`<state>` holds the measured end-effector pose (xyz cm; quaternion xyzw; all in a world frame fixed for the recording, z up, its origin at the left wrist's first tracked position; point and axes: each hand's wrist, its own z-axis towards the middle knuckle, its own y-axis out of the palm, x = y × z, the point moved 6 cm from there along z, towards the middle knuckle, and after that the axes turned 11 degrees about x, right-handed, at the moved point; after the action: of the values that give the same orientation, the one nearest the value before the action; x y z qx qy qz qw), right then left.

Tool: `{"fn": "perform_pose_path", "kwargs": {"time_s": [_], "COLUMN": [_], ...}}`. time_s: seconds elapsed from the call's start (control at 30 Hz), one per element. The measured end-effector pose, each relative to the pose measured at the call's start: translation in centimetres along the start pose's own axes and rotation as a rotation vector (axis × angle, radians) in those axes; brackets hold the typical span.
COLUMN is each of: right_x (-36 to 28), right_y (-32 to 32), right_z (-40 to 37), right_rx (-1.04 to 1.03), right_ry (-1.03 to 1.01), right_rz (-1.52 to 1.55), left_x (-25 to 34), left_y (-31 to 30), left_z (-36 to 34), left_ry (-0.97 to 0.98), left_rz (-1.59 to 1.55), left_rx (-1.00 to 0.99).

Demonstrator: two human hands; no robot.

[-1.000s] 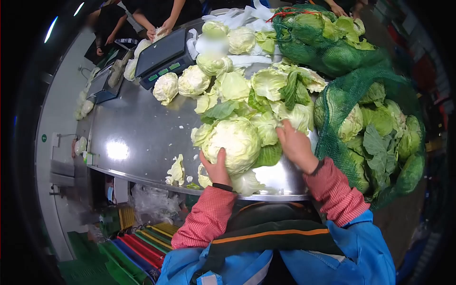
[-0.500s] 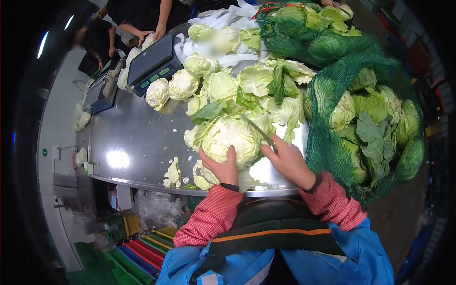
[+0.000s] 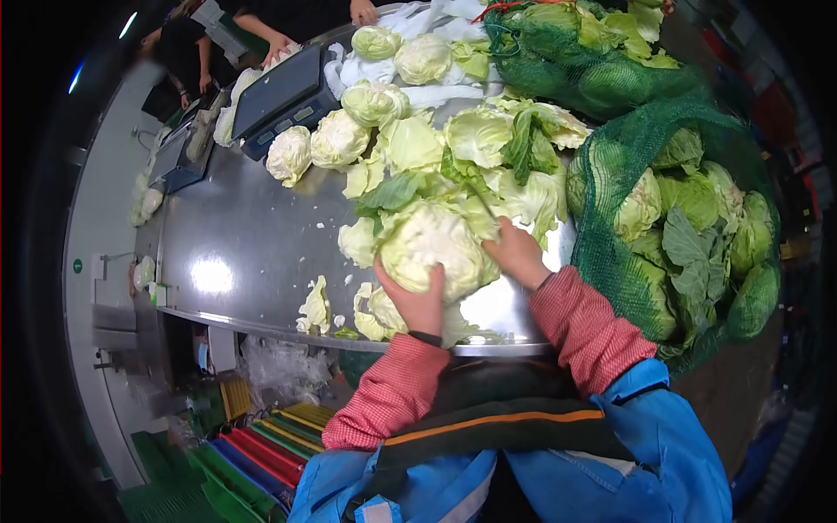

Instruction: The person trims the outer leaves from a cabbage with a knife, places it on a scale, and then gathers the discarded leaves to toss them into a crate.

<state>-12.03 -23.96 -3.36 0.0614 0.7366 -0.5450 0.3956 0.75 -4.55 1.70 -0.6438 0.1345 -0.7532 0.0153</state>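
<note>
A pale green cabbage (image 3: 436, 240) rests near the front edge of the metal table, its whitish side turned up. My left hand (image 3: 411, 296) grips its near left side, thumb pressed on top. On the cabbage's right, my right hand (image 3: 516, 253) is closed around a knife (image 3: 481, 200), whose thin blade points up and left over the leaves; the handle is hidden in my fingers. Loose outer leaves (image 3: 410, 146) lie heaped just beyond the cabbage. Leaf scraps (image 3: 316, 303) lie left of my left hand.
Green mesh sacks of cabbages (image 3: 602, 253) stand at the right and back right. Trimmed cabbages (image 3: 340, 139) sit beside a weighing scale (image 3: 283, 96). A co-worker's hand (image 3: 279, 48) is behind the scale. Coloured crates (image 3: 261, 458) are below the table (image 3: 235, 253).
My right hand and the knife have shifted up, away from me. The cabbage is tilted slightly under my left hand. A co-worker's hand at the back has moved right, away from the scale.
</note>
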Motion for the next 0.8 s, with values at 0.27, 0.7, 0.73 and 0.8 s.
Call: {"fn": "perform_pose_path", "kwargs": {"time_s": [0.27, 0.7, 0.73, 0.8], "right_x": [0.6, -5.6, -6.0, -5.6], "right_y": [-1.4, -10.8, -11.0, -10.5], "right_z": [-2.8, -8.0, -8.7, -8.5], "right_rx": [0.088, 0.185, 0.273, 0.26], "right_ry": [-0.012, -0.548, -0.658, -0.664], "right_rz": [0.012, -0.305, -0.358, -0.354], "left_x": [-7.2, 0.1, -0.2, 0.3], "left_y": [-0.7, 1.8, 2.2, 2.9], "left_z": [3.7, 5.2, 5.1, 4.6], "left_ry": [-0.712, -0.333, -0.275, -0.242], "left_rz": [-0.743, -0.193, -0.135, -0.107], "left_rx": [-0.214, -0.63, -0.636, -0.663]}}
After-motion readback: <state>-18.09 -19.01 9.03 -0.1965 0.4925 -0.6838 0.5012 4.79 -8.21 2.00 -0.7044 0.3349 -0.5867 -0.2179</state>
